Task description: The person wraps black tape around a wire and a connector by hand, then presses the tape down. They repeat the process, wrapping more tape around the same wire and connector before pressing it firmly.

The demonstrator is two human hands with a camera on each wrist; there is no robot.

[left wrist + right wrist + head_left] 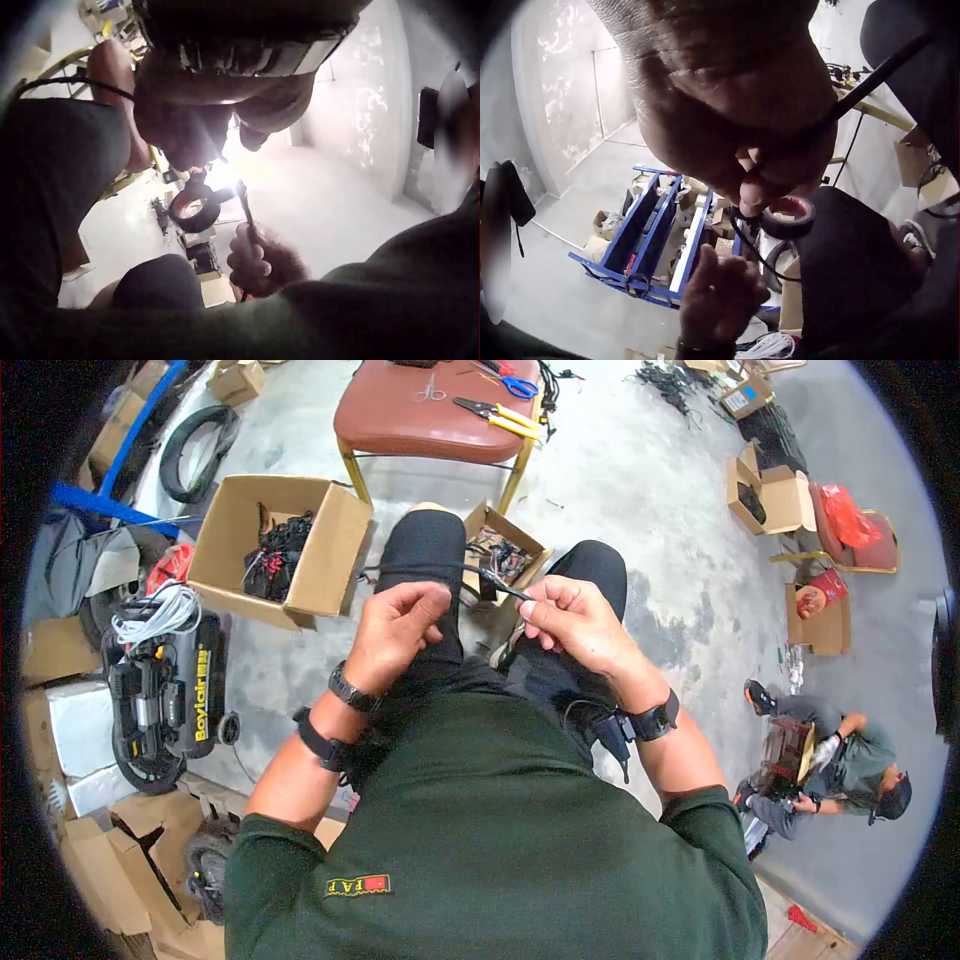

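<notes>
My right hand point(578, 622) pinches a dark cable point(512, 591) between thumb and fingers in front of my lap. The cable stretches left from there across my left thigh. Black tape in a roll point(488, 582) hangs at the cable between my hands; its ring shape shows in the left wrist view point(195, 208) and, beside the right fingers, in the right wrist view. To the left, my left hand point(400, 628) is raised with curled fingers and the thumb against the index finger. Nothing shows in its grasp.
Ahead stands a brown chair point(430, 420) bearing small scissors point(430, 390), yellow-handled pliers point(510, 422) and blue-handled scissors point(520, 387). Cardboard boxes of wires, one large point(335, 530), stand by my legs. An air compressor point(190, 690) is at left; another person point(850, 760) sits at right.
</notes>
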